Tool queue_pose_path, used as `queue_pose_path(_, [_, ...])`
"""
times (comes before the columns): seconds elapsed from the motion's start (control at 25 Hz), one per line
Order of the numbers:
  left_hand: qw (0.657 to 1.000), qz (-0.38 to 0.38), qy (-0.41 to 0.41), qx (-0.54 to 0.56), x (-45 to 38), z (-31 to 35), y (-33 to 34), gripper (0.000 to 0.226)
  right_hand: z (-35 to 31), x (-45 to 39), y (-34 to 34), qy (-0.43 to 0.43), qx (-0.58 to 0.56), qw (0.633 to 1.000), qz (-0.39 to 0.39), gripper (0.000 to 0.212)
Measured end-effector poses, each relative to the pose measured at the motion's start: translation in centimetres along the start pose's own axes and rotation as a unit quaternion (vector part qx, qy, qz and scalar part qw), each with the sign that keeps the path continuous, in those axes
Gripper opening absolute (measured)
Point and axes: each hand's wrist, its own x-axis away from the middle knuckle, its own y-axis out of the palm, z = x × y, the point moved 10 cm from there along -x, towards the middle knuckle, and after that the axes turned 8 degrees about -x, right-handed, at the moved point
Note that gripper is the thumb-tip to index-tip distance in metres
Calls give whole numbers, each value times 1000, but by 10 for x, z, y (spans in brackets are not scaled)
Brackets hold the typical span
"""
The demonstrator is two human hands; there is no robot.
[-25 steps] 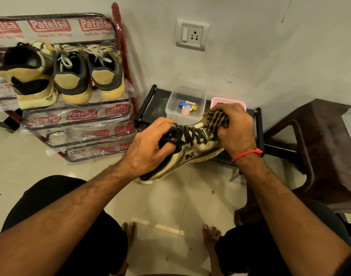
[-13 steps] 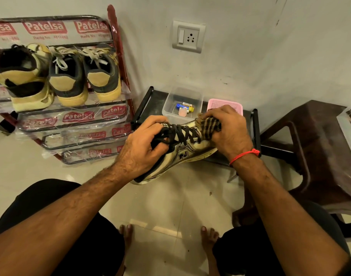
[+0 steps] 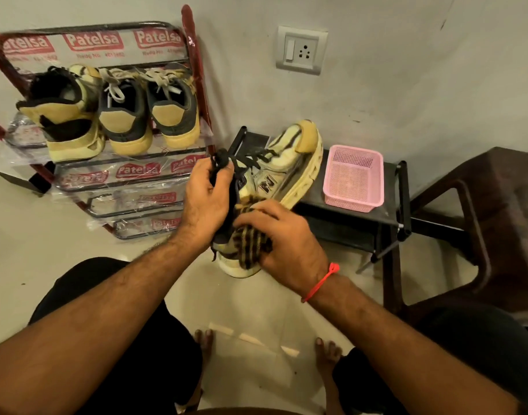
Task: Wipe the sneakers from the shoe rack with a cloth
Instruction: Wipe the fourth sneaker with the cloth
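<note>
I hold a cream sneaker (image 3: 289, 169) with black laces in the air, heel up and away from me, toe pointing down at me. My left hand (image 3: 207, 193) grips its tongue and bunched laces. My right hand (image 3: 282, 238) presses a striped dark-and-yellow cloth (image 3: 250, 235) against the toe end, fingers curled round the cloth. On the red shoe rack (image 3: 193, 85) at the left stand three more sneakers: a black-and-yellow one (image 3: 62, 115) and a grey-and-yellow pair (image 3: 149, 112).
A low black stand (image 3: 361, 217) behind the sneaker carries a pink mesh basket (image 3: 354, 178). A dark brown plastic chair (image 3: 481, 223) is at the right. A wall socket (image 3: 301, 50) is above. My knees and bare feet (image 3: 204, 339) are on the pale tiled floor.
The sneaker has been turned from lying sideways to heel-up. My right hand with the cloth moved from the far end down to the toe end near me. The clear box is now hidden.
</note>
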Motion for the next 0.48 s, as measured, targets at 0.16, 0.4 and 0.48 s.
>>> queue_pose_path(0.16, [990,-8,-139,15,-11,-31,-15,32,-26,15,29,-115,0,989,-95,44])
queue_pose_path(0.4, [987,-132,-86,6,10,-8,31,25,65,-21,-88,53,116,983,133,53])
queue_pose_path(0.48, [990,-115,-85,13,7,-4,29,24,69,-20,-93,72,85,984,140,49])
